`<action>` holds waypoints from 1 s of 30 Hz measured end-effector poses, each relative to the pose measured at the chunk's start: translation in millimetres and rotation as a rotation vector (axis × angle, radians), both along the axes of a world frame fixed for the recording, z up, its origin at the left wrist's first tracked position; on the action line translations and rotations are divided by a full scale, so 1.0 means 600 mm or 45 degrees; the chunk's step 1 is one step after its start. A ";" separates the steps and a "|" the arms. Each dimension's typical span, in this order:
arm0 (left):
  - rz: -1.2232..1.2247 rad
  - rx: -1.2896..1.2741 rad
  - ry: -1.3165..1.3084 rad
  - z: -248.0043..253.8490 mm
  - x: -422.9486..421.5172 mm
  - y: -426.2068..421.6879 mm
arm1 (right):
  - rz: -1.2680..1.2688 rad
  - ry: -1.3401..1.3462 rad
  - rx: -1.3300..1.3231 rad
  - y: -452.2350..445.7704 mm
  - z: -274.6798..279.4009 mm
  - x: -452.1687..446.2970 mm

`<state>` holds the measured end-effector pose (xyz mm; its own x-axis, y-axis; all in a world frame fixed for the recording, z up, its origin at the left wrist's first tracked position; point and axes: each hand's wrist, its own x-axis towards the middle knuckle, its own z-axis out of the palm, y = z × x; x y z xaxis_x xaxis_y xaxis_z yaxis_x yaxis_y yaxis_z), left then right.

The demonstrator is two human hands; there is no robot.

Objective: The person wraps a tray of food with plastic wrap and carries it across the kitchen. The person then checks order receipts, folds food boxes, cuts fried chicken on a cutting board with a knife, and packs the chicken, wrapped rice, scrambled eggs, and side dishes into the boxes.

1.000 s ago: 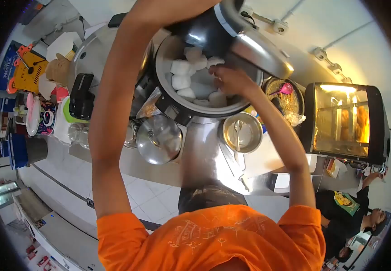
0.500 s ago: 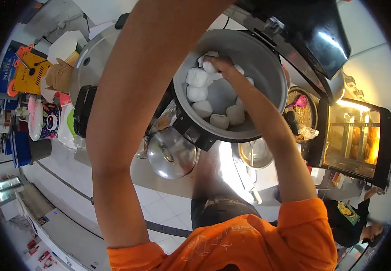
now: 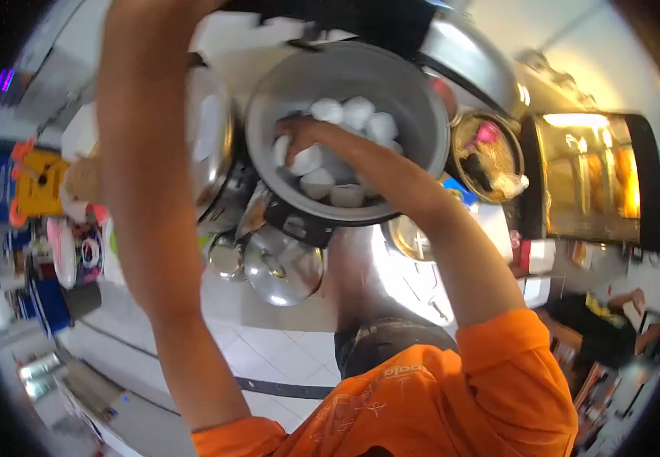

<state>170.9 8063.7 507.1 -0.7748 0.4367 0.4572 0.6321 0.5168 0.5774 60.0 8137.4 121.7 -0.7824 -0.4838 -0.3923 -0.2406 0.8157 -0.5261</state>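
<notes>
A large grey-lined cooker (image 3: 360, 65), with a dark latch at its near rim, holds several white rounded lumps (image 3: 358, 113) set round its wall. My right hand (image 3: 301, 139) reaches down inside it at the left. Its fingers are bent about a white lump (image 3: 280, 151) beside the others; motion blur softens the fingertips. My left forearm (image 3: 151, 152) rises past the cooker's left side to the top edge of the view, where the hand is cut off. Near there, the black raised lid (image 3: 376, 23) shows above the cooker.
A metal lid (image 3: 284, 266) lies below the cooker, with a metal pan (image 3: 410, 236) to its right. Beyond stand a food pan with a pink spoon (image 3: 487, 133) and a lit glass oven (image 3: 593, 179). Another person (image 3: 593, 327) is at far right.
My right hand, with a white lump, has moved from the cooker's upper part to its left side and lower. My left arm has swung left. The whole view has shifted.
</notes>
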 end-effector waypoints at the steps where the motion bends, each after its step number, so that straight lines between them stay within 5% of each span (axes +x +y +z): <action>1: -0.023 -0.017 0.049 -0.007 -0.020 -0.013 | 0.113 0.036 -0.166 0.001 -0.042 -0.009; 3: -0.121 -0.037 0.081 -0.027 -0.098 -0.042 | 0.178 0.102 0.024 -0.026 -0.057 -0.026; 5: -0.264 -0.077 0.029 -0.044 -0.191 -0.068 | -0.035 -0.191 -0.271 0.002 -0.037 -0.009; 7: -0.330 -0.516 0.661 -0.067 -0.247 -0.116 | -0.186 -0.325 -0.338 0.068 0.057 0.060; 9: -0.343 -0.422 0.531 -0.073 -0.218 -0.118 | -0.189 -0.585 -0.540 0.080 0.156 0.112; 11: -0.206 -0.272 0.238 -0.087 -0.187 -0.145 | -0.099 -0.288 -0.872 0.115 0.161 0.189; 14: -0.152 -0.348 0.457 -0.127 -0.200 -0.193 | -0.118 0.082 -1.126 0.248 0.275 0.444; 16: 0.119 0.295 -0.162 -0.143 -0.075 -0.126 | -0.199 0.263 -1.290 0.315 0.232 0.591; 18: 0.318 0.092 -0.026 -0.160 -0.013 -0.123 | -0.655 0.011 -1.505 0.395 0.201 0.768; 19: 0.319 0.014 0.080 -0.196 -0.008 -0.138 | -0.851 0.232 -1.545 0.431 0.173 0.844; 20: 0.316 -0.065 0.189 -0.237 0.007 -0.164 | -1.238 -0.082 -2.021 0.437 0.185 0.922; 22: 0.509 -0.262 0.198 -0.286 0.062 -0.157 | -1.616 0.117 -2.008 0.503 0.146 1.058; 24: 0.323 0.254 -0.057 -0.366 0.088 -0.162 | -1.935 0.316 -1.859 0.579 0.120 1.152; 25: 0.313 0.240 -0.058 -0.393 0.080 -0.181 | -2.116 0.379 -1.734 0.617 0.095 1.191; 28: 0.324 0.064 -0.026 -0.440 0.073 -0.183 | -2.252 0.190 -1.382 0.743 0.040 1.241; 30: 0.556 0.535 -0.123 -0.449 0.107 -0.126 | -2.102 0.108 -1.154 0.838 -0.054 1.255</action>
<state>234.9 7987.9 237.4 -0.8880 -0.1329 0.4402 0.3479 0.4318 0.8322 813.2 8640.2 89.0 -0.6169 0.6629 -0.4243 0.3452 -0.2566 -0.9028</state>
